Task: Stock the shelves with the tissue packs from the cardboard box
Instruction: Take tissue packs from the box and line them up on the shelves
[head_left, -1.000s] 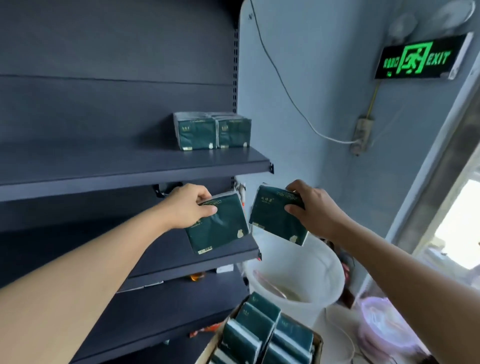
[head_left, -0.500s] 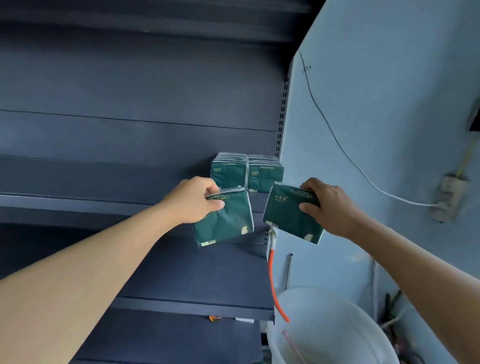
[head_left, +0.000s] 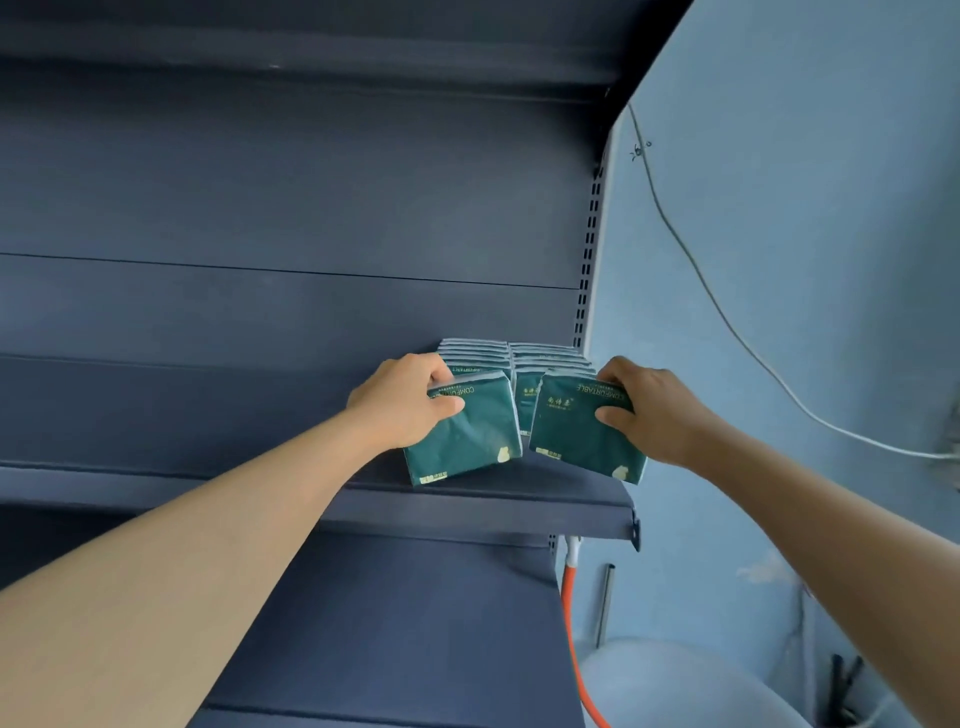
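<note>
gripping a green tissue pack each, the left hand (head_left: 402, 402) holds its pack (head_left: 465, 431) and the right hand (head_left: 652, 410) holds its pack (head_left: 584, 431) near the shelf's (head_left: 467, 501) front right corner, before two stocked rows (head_left: 514, 358); the shelf lies bare leftward.
</note>
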